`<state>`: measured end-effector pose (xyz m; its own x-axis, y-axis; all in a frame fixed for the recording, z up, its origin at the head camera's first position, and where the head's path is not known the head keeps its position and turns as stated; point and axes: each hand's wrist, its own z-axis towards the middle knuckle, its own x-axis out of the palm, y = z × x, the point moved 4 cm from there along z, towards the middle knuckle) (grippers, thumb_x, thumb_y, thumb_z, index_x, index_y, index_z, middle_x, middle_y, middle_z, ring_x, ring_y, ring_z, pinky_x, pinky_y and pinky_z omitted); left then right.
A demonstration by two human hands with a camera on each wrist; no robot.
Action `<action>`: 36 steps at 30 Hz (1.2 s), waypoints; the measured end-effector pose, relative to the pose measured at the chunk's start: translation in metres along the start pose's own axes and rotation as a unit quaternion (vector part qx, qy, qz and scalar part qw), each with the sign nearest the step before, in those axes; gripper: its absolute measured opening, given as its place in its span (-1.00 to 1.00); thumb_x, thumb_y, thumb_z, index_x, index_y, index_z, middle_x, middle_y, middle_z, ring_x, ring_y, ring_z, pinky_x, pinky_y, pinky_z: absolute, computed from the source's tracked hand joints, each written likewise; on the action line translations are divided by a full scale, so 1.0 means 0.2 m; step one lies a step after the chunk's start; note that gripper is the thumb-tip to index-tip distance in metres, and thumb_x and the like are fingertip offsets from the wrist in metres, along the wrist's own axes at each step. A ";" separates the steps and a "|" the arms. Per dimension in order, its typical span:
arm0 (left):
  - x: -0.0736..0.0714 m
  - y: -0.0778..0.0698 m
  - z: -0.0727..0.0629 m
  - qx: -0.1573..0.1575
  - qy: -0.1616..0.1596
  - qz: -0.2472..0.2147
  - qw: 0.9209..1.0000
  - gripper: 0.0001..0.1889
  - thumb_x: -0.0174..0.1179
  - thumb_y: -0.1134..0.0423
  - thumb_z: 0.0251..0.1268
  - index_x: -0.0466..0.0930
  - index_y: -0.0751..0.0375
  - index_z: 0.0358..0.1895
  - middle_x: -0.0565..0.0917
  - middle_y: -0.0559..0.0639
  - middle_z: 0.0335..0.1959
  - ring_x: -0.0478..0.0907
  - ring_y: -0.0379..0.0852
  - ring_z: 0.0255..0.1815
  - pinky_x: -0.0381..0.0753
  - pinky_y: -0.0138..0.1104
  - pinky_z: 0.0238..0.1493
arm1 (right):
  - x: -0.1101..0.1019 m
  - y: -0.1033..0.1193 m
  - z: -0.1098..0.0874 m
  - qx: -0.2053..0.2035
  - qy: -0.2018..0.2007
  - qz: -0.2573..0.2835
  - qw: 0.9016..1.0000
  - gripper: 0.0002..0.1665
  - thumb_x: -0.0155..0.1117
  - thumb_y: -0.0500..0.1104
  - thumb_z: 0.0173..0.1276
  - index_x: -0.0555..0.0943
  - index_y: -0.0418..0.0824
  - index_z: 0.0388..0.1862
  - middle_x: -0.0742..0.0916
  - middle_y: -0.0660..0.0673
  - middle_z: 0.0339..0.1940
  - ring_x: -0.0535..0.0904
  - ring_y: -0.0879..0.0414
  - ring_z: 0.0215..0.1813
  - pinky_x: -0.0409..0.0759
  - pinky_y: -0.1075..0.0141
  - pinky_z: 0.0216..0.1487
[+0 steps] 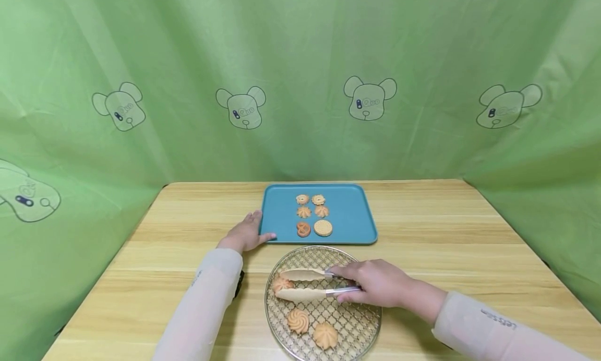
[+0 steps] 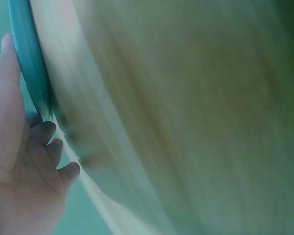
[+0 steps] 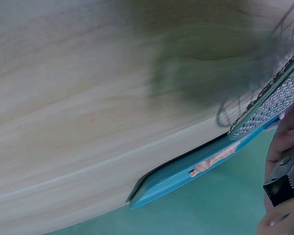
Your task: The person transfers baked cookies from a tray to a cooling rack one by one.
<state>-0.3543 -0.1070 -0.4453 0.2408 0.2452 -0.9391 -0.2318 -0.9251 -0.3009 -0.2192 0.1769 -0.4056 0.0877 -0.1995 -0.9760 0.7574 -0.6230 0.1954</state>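
Observation:
My right hand [image 1: 377, 283] grips a pair of metal tongs [image 1: 343, 291] with beige scalloped tips. Those tips point left over a round wire rack [image 1: 347, 324] and lie on either side of a swirled cookie [image 1: 281, 285]. Nearer me on the rack are a spiral cookie [image 1: 298, 321] and another piped cookie [image 1: 325, 335]. My left hand [image 1: 246, 233] rests at the blue tray's [image 1: 357, 215] front left corner, thumb over the rim and fingers spread along the side. In the right wrist view the tongs' hinge end [image 3: 284, 183] shows in the hand.
On the tray sit several cookies in two columns, among them a pretzel-shaped one [image 1: 303, 229] and a round flat one [image 1: 323, 227]. The tray stands behind the rack on a wooden table [image 1: 432, 220]. A green curtain [image 1: 300, 48] hangs behind and at both sides.

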 end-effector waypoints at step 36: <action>0.00 0.00 -0.01 0.002 -0.009 -0.008 1.000 -0.02 -0.01 -0.29 0.30 -0.16 0.37 0.49 -0.07 0.20 0.51 -0.14 0.15 0.50 -0.06 -0.05 0.45 | 0.00 -0.01 0.01 0.029 -0.010 -0.026 0.999 0.00 0.20 0.41 0.17 0.38 -0.27 0.35 0.67 -0.03 -0.27 0.38 0.34 -0.51 0.56 0.30 -0.42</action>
<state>-0.3524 -0.1077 -0.4443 0.2277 0.2651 -0.9370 -0.2320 -0.9198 -0.3166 -0.2225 0.1777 -0.4051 0.0346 -0.1805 -0.9830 0.7221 -0.6755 0.1494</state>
